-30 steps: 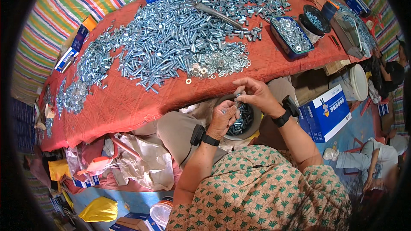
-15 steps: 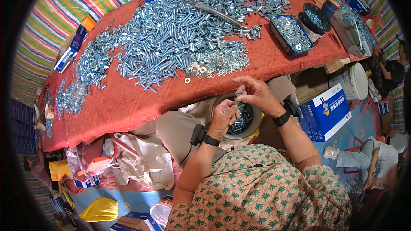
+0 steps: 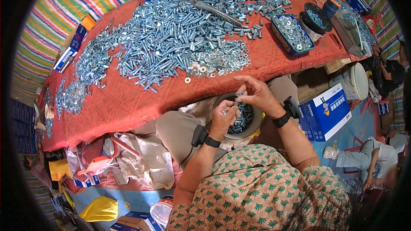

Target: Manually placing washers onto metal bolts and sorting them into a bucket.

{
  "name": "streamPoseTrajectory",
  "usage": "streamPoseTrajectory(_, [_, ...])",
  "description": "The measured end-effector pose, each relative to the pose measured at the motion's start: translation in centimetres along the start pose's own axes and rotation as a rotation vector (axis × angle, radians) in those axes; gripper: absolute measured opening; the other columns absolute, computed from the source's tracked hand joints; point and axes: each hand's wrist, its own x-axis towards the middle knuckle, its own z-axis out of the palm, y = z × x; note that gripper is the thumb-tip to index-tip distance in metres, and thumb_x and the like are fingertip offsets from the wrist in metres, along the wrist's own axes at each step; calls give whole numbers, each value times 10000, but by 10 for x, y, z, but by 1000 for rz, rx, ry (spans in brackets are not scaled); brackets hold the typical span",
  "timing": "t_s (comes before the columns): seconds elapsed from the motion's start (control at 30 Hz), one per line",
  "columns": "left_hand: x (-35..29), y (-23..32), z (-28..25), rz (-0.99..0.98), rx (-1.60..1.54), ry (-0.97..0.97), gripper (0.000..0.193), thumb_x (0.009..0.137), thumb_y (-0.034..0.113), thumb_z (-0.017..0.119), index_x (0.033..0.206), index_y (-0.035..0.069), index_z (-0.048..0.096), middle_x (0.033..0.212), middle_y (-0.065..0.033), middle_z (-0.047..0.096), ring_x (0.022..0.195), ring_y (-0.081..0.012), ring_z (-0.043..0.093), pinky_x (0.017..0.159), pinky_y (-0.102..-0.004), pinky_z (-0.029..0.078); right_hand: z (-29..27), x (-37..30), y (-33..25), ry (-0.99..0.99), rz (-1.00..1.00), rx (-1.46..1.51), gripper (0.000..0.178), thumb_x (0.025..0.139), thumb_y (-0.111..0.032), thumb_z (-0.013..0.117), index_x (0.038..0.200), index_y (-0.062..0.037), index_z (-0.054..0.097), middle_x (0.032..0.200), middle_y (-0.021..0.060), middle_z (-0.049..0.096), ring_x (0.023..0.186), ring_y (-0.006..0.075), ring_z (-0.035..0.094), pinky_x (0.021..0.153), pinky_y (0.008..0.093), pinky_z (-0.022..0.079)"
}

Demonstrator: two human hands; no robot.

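My left hand [image 3: 224, 120] is closed, fingers curled, with a small silvery metal piece [image 3: 224, 112] showing at its fingertips. Beside it, slightly higher and to the right, my right hand [image 3: 256, 96] pinches another small metal piece [image 3: 238, 96] between thumb and finger, other fingers stretched out. The two hands nearly touch; the exact kind of these pieces is too small to make out. Under them, between my knees, a round grey bucket [image 3: 253, 132] holds assembled-looking bolts [image 3: 244, 117], partly hidden by my hands.
A red-covered table [image 3: 141, 102] bears a big heap of bolts and sleeves [image 3: 165, 38], with loose washers [image 3: 224, 60] at its near edge. A blue tray of washers [image 3: 293, 34] and a black bowl [image 3: 316, 18] stand right. Blue carton [image 3: 325, 113] sits on the floor; another person [image 3: 364, 162] sits beyond.
Both hands hold almost the same place over the bucket; only slight finger movement shows.
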Motion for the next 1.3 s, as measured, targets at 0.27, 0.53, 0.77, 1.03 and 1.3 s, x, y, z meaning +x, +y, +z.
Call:
streamPoseTrajectory(0.27, [0, -2, -1, 19, 67, 34, 134, 931, 112, 625, 1008, 31, 552, 715, -49, 614, 503, -42, 473, 437, -158, 353, 2, 3, -1, 48, 11, -19, 592, 813, 64, 671, 1359, -17, 457, 865, 7, 616, 790, 61, 581, 709, 221, 500])
streamPoseTrajectory(0.53, [2, 1, -3, 45, 220, -7, 131, 939, 121, 613, 1011, 31, 550, 717, -40, 618, 510, -43, 471, 453, -161, 357, -10, -2, -10, 11, 101, -168, 559, 800, 70, 671, 1322, -45, 506, 919, 25, 651, 888, 85, 614, 780, 248, 506])
streamPoseTrajectory(0.77, [1, 8, -1, -25, 106, -58, 156, 954, 160, 598, 996, 20, 542, 717, -58, 604, 486, -39, 438, 433, -154, 323, -18, -4, -30, -179, -83, -345, 489, 816, 84, 635, 1276, -60, 551, 990, 28, 658, 917, 99, 614, 827, 255, 496])
streamPoseTrajectory(1.03, [3, 10, -2, -78, -46, -85, 170, 957, 167, 593, 994, 10, 539, 723, -63, 600, 464, -36, 410, 420, -147, 304, -14, -6, -12, 165, -24, 116, 296, 860, 35, 637, 1149, -21, 605, 980, -4, 634, 925, 71, 619, 792, 224, 522])
streamPoseTrajectory(1.3, [3, 6, 0, -86, -101, -57, 174, 951, 167, 605, 998, 13, 538, 729, -68, 608, 458, -38, 411, 419, -148, 300, 11, -13, 1, 275, -227, -407, 190, 807, 44, 669, 989, -9, 678, 928, 86, 667, 869, 187, 647, 759, 286, 510])
